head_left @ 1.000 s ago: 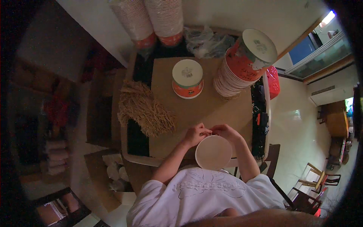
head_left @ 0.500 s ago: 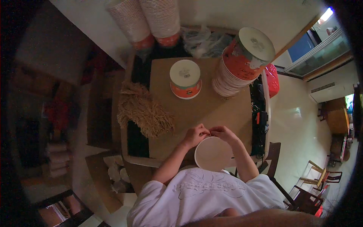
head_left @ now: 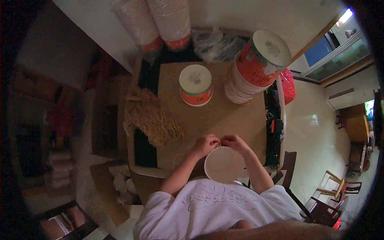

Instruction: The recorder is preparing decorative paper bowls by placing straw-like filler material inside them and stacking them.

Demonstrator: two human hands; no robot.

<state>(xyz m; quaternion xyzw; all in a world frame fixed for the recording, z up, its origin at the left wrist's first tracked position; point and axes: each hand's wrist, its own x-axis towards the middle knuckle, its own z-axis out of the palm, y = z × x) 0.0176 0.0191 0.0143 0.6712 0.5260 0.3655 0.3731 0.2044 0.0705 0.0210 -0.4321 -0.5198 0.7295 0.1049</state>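
A white-lined paper bucket (head_left: 225, 165) is tilted against my front at the near table edge, its open mouth facing up toward me. At its far rim my left hand (head_left: 207, 145) and my right hand (head_left: 237, 144) meet, nearly touching. Both have their fingers closed in a pinch; what lies between the fingertips is too small to make out. To the left of my hands lies a loose heap of tan twisted cords (head_left: 154, 120). Further back stands an upside-down paper bucket (head_left: 196, 82) with an orange printed side.
Brown cardboard (head_left: 216, 116) covers the table. A tall stack of orange-and-white paper buckets (head_left: 256, 72) stands back right. Bagged bucket stacks (head_left: 170, 20) and clear plastic film (head_left: 216, 46) sit at the back. A small black-and-orange device (head_left: 276, 126) lies by the right edge.
My two hands and the bucket have shifted very slightly left and nearer to me. The fingers stay pinched at the far rim.
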